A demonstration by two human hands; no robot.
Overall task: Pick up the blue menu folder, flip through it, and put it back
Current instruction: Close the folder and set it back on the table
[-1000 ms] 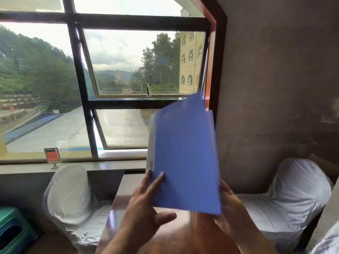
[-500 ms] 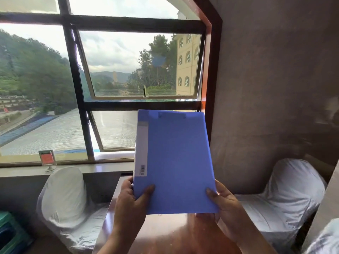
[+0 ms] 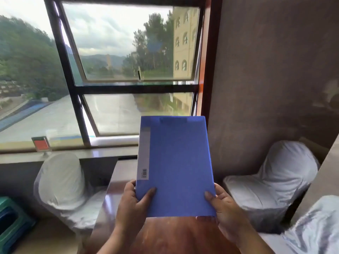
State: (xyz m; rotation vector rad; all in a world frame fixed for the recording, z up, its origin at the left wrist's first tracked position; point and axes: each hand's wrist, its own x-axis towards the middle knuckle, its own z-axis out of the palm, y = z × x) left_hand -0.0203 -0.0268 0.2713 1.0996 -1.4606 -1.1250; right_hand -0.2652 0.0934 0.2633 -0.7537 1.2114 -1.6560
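Observation:
The blue menu folder (image 3: 176, 165) is closed and held upright in front of me, above the wooden table (image 3: 176, 235). A grey spine strip with a small barcode runs down its left side. My left hand (image 3: 133, 208) grips the folder's lower left corner, thumb on the cover. At the lower right corner, my right hand (image 3: 224, 213) holds it the same way.
White-covered chairs stand left (image 3: 60, 182) and right (image 3: 271, 182) of the table, with another at the lower right corner (image 3: 315, 230). A small red sign (image 3: 41, 144) stands on the window sill. A green stool (image 3: 11, 222) is at far left.
The folder went from tilted and blurred in motion to squarely upright facing me. Both hands shifted to grip its lower corners, and it sits slightly lower in view now.

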